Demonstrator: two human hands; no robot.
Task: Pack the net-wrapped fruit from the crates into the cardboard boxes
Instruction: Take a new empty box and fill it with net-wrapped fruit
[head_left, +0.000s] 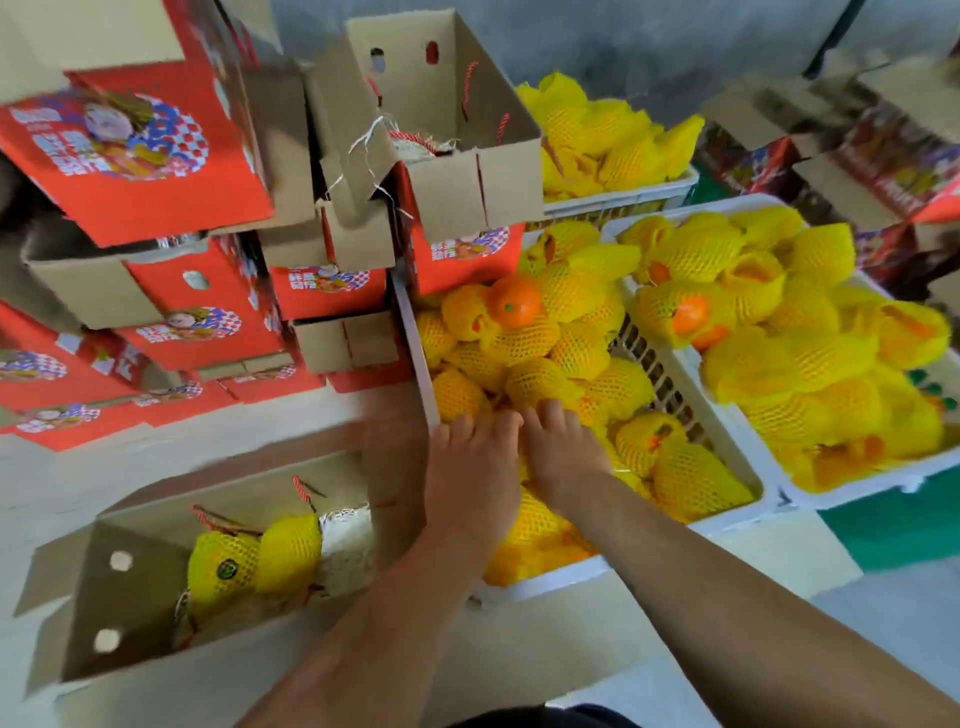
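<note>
A white plastic crate (415, 332) in the middle is heaped with oranges in yellow foam nets (566, 343). Both my hands reach into its near end, side by side. My left hand (472, 478) lies fingers-down on the wrapped fruit by the crate's left wall. My right hand (561, 457) rests on the fruit just right of it, its fingers spread over a netted orange. Whether either hand grips a fruit is hidden by the hands themselves. An open cardboard box (104, 597) at lower left holds two netted oranges (254, 561) on pale padding.
A second full white crate (748, 426) stands to the right and a third (623, 200) behind. Red printed cardboard boxes (197, 322) are stacked at the left, one open-topped box (447, 104) on top. More boxes sit at the far right.
</note>
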